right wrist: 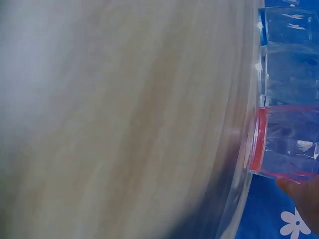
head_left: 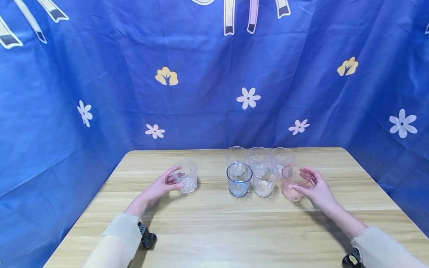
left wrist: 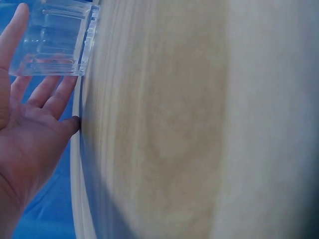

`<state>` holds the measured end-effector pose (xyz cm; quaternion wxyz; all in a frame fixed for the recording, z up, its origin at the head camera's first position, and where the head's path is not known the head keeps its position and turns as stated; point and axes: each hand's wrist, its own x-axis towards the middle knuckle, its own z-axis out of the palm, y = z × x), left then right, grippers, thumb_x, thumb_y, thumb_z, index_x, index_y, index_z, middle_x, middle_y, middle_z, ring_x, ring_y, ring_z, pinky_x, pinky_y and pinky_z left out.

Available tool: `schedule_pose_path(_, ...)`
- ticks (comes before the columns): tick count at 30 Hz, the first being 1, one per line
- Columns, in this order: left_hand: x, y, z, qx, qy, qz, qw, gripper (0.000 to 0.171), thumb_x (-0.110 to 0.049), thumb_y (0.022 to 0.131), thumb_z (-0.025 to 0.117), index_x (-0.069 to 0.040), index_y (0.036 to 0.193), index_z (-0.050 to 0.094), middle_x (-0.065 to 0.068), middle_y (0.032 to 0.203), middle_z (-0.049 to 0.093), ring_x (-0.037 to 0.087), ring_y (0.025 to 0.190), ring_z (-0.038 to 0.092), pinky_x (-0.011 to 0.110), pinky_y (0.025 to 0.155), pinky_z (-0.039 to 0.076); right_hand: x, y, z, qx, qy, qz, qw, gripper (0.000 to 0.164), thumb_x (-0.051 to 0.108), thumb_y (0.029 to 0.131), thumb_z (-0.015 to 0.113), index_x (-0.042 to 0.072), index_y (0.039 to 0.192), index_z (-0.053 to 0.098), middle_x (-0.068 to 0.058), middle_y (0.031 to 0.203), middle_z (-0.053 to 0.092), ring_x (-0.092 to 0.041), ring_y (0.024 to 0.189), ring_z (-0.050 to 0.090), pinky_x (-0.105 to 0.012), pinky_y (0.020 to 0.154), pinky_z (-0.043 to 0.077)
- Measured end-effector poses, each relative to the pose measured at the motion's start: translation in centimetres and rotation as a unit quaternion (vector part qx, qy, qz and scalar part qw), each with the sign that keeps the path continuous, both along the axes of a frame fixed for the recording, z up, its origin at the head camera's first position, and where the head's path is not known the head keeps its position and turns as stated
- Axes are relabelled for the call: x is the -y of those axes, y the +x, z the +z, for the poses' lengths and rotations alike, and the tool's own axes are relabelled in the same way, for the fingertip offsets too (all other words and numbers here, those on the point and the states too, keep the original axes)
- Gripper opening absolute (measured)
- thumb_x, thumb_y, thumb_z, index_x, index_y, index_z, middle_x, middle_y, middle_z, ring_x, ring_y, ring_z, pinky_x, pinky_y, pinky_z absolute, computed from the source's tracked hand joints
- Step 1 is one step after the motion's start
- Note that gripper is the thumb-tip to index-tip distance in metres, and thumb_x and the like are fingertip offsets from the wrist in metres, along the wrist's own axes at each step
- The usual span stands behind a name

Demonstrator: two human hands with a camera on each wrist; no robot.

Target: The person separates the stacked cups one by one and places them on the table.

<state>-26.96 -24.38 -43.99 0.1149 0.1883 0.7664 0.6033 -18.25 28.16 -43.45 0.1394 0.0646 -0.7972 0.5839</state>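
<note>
At the left of the table, my left hand (head_left: 166, 183) holds a clear glass (head_left: 188, 178), thumb in front and fingers reaching round its far side. The left wrist view shows that glass (left wrist: 55, 40) above the palm (left wrist: 35, 129). Whether its base touches the table cannot be told. On the right, my right hand (head_left: 316, 190) holds a pink glass (head_left: 291, 186) between thumb and fingers. In the right wrist view only the thumb (right wrist: 294, 189) shows beside the pink glass (right wrist: 286, 142). The pink glass stands at the right end of a front row.
Left of the pink glass are another clear glass (head_left: 264, 184) and a blue glass (head_left: 239, 182). Three clear glasses stand behind: left (head_left: 236, 153), middle (head_left: 259, 158) and right (head_left: 283, 156). A blue patterned cloth (head_left: 201, 111) hangs beyond the wooden table (head_left: 221, 230).
</note>
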Motion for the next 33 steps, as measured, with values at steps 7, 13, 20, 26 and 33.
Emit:
schedule_pose_path(7,0.03,-0.12,0.01,0.001,-0.006,0.002,1.0,0.078,-0.004,0.088,0.068,0.002,0.151,0.022,0.029,0.146,0.037,0.04,0.13,0.041,0.02,0.096,0.043,0.52,-0.67,-0.03,0.0,-0.013,0.008,1.0,0.076,-0.003,0.081,0.075,-0.012,0.14,0.028,-0.031,0.142,0.037,-0.002,0.117,0.045,-0.01,0.093,0.041)
schedule_pose_path(13,0.12,-0.14,-0.02,-0.003,-0.007,0.0,1.0,0.076,-0.004,0.089,0.068,0.002,0.15,0.022,0.029,0.146,0.037,0.031,0.126,0.047,0.02,0.095,0.044,0.86,-0.82,-0.25,-0.009,-0.023,0.016,1.0,0.075,-0.008,0.079,0.073,-0.013,0.139,0.028,-0.03,0.14,0.037,0.002,0.115,0.046,-0.015,0.094,0.043)
schedule_pose_path(20,0.2,-0.11,-0.07,-0.006,0.0,-0.007,1.0,0.074,-0.003,0.091,0.066,0.003,0.15,0.021,0.031,0.145,0.036,0.04,0.128,0.043,0.019,0.095,0.042,0.95,-0.89,-0.45,-0.01,-0.032,0.015,0.999,0.075,-0.008,0.079,0.073,-0.012,0.139,0.029,-0.027,0.139,0.038,0.003,0.114,0.047,-0.013,0.092,0.044)
schedule_pose_path(26,0.13,0.03,0.03,-0.005,0.007,-0.011,0.9999,0.074,-0.002,0.091,0.065,0.003,0.15,0.021,0.031,0.146,0.035,0.044,0.131,0.038,0.019,0.097,0.041,0.94,-0.9,-0.36,-0.003,-0.03,0.014,0.999,0.076,-0.007,0.08,0.073,-0.01,0.141,0.028,-0.03,0.141,0.036,0.003,0.115,0.045,-0.012,0.092,0.043)
schedule_pose_path(33,0.04,0.07,0.1,-0.007,0.006,-0.004,0.9999,0.074,-0.002,0.091,0.065,0.004,0.15,0.021,0.031,0.145,0.036,0.045,0.131,0.037,0.022,0.099,0.041,0.83,-0.99,-0.46,0.001,-0.028,0.012,1.0,0.076,-0.006,0.081,0.073,-0.01,0.141,0.027,-0.029,0.142,0.036,0.004,0.115,0.045,-0.011,0.091,0.042)
